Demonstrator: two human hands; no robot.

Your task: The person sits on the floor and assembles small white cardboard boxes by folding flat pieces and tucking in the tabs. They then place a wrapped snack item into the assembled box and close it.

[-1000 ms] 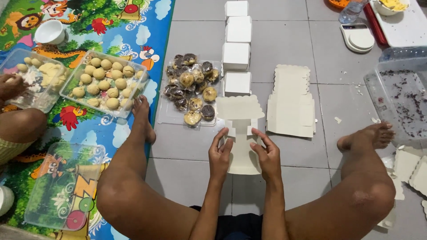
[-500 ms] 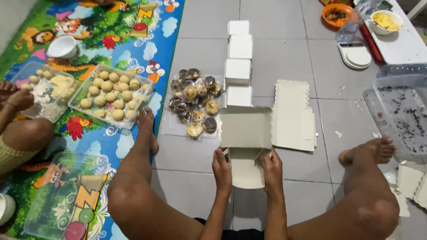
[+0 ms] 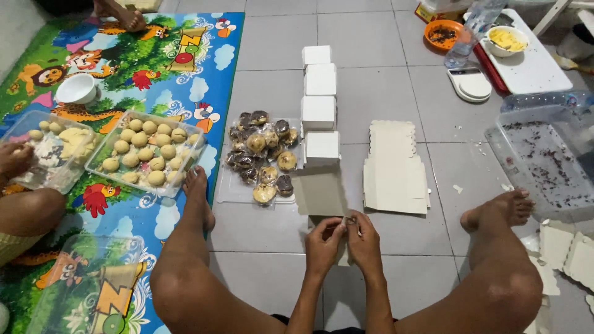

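I sit on a tiled floor with my legs spread. My left hand [image 3: 323,242] and my right hand [image 3: 365,241] meet in front of me and pinch the near edge of a flat grey cardboard box blank [image 3: 318,193], which stands up tilted away from me. Beyond it a row of several folded white boxes [image 3: 320,112] runs away from me. A stack of flat white box blanks [image 3: 396,170] lies to the right. A clear tray of round pastries [image 3: 263,158], some dark, some pale, lies to the left of the boxes.
A colourful play mat [image 3: 154,62] covers the floor at left, holding a clear tray of pale dough balls [image 3: 145,151], a white bowl [image 3: 77,88] and another person's knee and hand [image 3: 15,161]. At right stand a crumb-strewn clear tub [image 3: 544,167], a kitchen scale [image 3: 471,83], an orange bowl [image 3: 444,32] and a white board.
My hands have drawn together on the near edge of the blank, and the raised panel has tipped further away. The view has shifted slightly down and left.
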